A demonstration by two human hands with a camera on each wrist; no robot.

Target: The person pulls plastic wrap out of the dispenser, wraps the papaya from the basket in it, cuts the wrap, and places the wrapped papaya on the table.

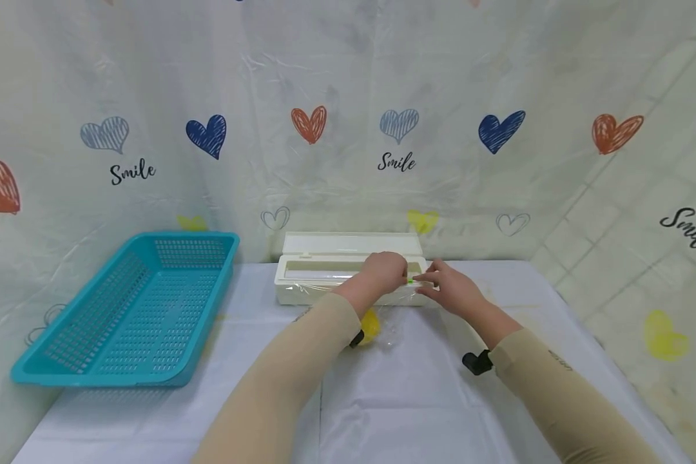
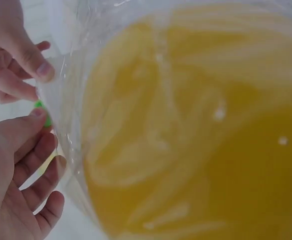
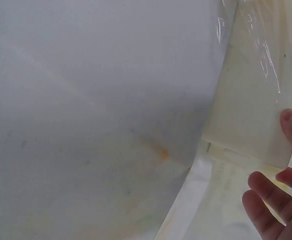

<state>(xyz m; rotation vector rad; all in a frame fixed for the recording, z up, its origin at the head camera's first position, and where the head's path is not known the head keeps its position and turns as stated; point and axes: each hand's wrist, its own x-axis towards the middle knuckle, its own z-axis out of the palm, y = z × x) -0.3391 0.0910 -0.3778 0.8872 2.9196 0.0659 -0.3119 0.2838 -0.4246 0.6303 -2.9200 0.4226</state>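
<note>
A white cling film dispenser (image 1: 292, 295), its lid (image 1: 350, 243) raised, stands at the back of the table. My left hand (image 1: 385, 270) pinches a small green slider (image 2: 42, 112) on the dispenser's front edge. Beside it, my right hand (image 1: 454, 290) grips the dispenser's right end, thumb (image 3: 288, 120) against the front wall and other fingers spread. Clear film (image 1: 390, 325) hangs down the front. Under the film lies a yellow round thing (image 1: 370, 327), partly hidden by my left forearm; it fills most of the left wrist view, and its kind does not show.
To the left stands a turquoise plastic basket (image 1: 185, 348) with perforated walls. A white cloth (image 1: 394, 412) covers the table. Behind the dispenser hangs a pale curtain (image 1: 348, 187) printed with hearts.
</note>
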